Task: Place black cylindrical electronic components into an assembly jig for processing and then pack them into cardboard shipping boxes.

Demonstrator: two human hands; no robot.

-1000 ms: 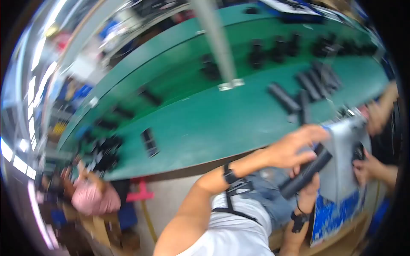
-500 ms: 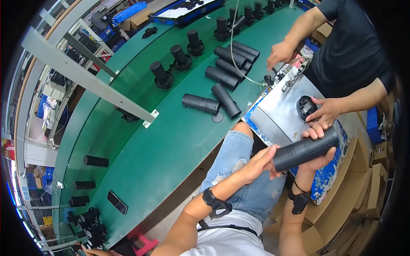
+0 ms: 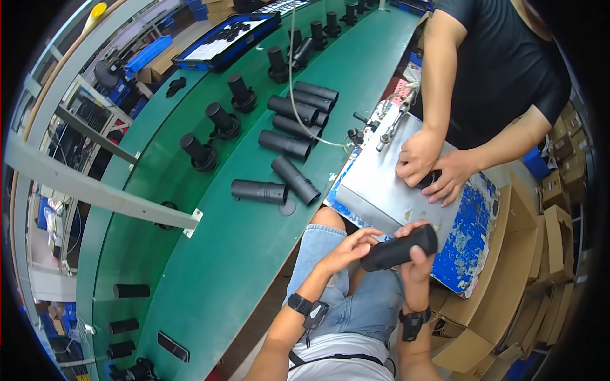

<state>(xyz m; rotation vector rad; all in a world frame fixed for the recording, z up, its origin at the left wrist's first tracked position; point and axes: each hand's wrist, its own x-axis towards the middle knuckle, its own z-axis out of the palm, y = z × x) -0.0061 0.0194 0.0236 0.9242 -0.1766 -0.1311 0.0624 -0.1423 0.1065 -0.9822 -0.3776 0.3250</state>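
A black cylindrical tube is gripped in my right hand, its fingers over the far side and its thumb on the near side. The tube lies at a slant above my lap, its right end tipped up. My left hand is at the tube's left end, fingers stretched out and fingertips close to or touching it. Just beyond, a co-worker's hands press on a round black part on a silver metal box.
Several black tubes lie on the green workbench. Tubes on round bases stand along its far side. A phone lies near left; a grey post crosses the left. Cardboard boxes are at right.
My hands have brought the tube lower and left in the picture and turned it. My left fingers have loosened from its end. The co-worker's other hand has come onto the round part. The view has shifted.
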